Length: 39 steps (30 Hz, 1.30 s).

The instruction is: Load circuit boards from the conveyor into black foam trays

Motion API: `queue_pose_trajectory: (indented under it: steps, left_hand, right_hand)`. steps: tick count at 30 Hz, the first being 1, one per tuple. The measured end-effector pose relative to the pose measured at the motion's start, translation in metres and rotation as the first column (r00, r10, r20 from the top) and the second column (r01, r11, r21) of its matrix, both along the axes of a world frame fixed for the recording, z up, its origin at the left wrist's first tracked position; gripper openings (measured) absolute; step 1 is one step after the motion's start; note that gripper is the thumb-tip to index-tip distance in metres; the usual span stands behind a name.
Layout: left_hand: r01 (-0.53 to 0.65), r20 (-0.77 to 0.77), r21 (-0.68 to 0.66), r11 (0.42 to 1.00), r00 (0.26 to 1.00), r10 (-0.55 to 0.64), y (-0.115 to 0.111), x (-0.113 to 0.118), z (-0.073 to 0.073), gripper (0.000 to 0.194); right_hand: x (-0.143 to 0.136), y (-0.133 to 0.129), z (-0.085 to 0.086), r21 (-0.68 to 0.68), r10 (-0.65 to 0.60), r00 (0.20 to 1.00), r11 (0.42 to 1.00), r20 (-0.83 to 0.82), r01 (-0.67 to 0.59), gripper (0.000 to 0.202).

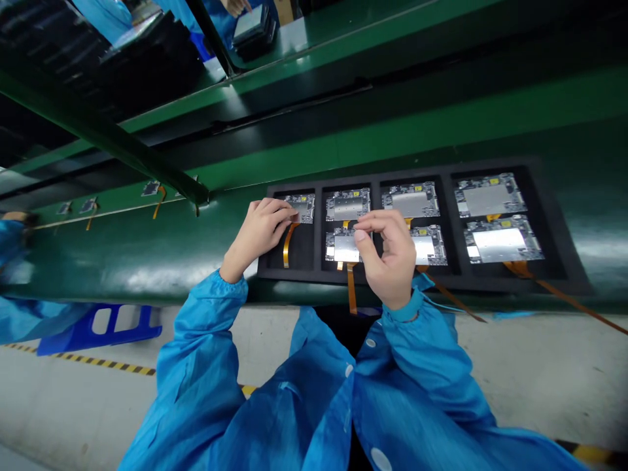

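My left hand (265,229) is at the leftmost compartment of a black foam tray (318,245). Its curled fingers are on the left end of a circuit board (305,209), covering part of it; an orange flex cable (287,247) hangs from that board. My right hand (390,255) hovers over the second compartment with thumb and forefinger brought together; whatever is between them, if anything, is too small to make out. Below these fingertips lies another circuit board (343,248) with a silver shield, its orange flex cable (352,288) hanging over the tray's front edge.
More circuit boards (500,245) fill the right compartments, with flex cables trailing over the front. Several small boards (151,188) lie along the green bench (210,255) at left. A green post (122,147) slants across. Opposite, a person's hand (235,6) is by stacked devices (252,29).
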<state>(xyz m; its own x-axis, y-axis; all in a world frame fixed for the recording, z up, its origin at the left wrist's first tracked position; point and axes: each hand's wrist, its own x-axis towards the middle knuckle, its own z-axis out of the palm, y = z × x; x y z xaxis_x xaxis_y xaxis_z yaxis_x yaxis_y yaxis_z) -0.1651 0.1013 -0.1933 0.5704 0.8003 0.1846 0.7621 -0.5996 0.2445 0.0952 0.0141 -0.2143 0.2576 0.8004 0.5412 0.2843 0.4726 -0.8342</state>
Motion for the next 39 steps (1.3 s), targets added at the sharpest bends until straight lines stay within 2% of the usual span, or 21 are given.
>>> queue_pose_trajectory:
  steps: [10,13,18,21,26,28,30,33,35,38,39]
  left_hand:
    - [0.015,0.052,-0.044,0.999,0.999,-0.013,0.004,0.004,-0.004,0.026]
    - [0.095,0.046,-0.105,0.990,0.995,-0.091,0.003,0.005,0.002,0.030]
    - [0.254,0.074,-0.226,0.940,0.967,-0.243,-0.007,-0.007,0.009,0.037]
    - [0.298,0.155,-0.222,0.928,0.951,-0.268,-0.010,-0.010,0.005,0.027]
    - [0.305,0.256,-0.232,0.924,0.935,-0.245,-0.013,-0.005,-0.002,0.008]
    - [0.252,0.309,-0.218,0.943,0.934,-0.178,-0.013,-0.009,-0.002,0.010]
    - [0.114,0.368,-0.156,0.981,0.928,-0.049,-0.002,-0.020,-0.002,0.014]
    - [-0.175,0.434,-0.054,0.983,0.882,0.181,0.044,-0.048,-0.004,0.011]
    - [-0.360,0.441,-0.032,0.932,0.832,0.336,0.091,-0.071,-0.005,0.008]
    - [-0.617,0.307,-0.097,0.781,0.728,0.613,0.156,-0.107,-0.005,0.016]
    - [-0.651,0.264,-0.119,0.750,0.707,0.656,0.171,-0.118,-0.004,0.019]
  right_hand:
    - [0.004,-0.001,-0.002,-0.031,0.019,0.999,0.999,0.031,-0.018,0.009]
    - [0.005,0.000,-0.003,-0.038,0.012,0.999,0.999,0.036,-0.010,0.009]
    - [0.005,0.000,-0.003,-0.035,0.023,0.999,0.999,0.050,-0.021,0.008]
    - [0.005,-0.001,-0.003,-0.032,0.027,0.998,0.999,0.057,-0.025,0.007]
    - [0.005,-0.001,-0.003,-0.042,0.014,0.997,0.999,0.072,-0.011,0.009]
    - [0.006,-0.001,-0.003,-0.047,0.018,0.997,0.999,0.077,-0.014,0.009]
    - [0.006,-0.001,-0.004,-0.047,0.019,0.997,0.999,0.081,-0.015,0.010]
    - [0.006,-0.001,-0.004,-0.046,0.025,0.996,0.999,0.086,-0.021,0.011]
    - [0.006,0.000,-0.004,-0.048,0.035,0.996,0.998,0.087,-0.031,0.011]
    - [0.006,0.000,-0.005,-0.044,0.033,0.996,0.999,0.084,-0.030,0.010]
    - [0.007,0.000,-0.005,-0.041,0.030,0.996,0.999,0.082,-0.027,0.010]
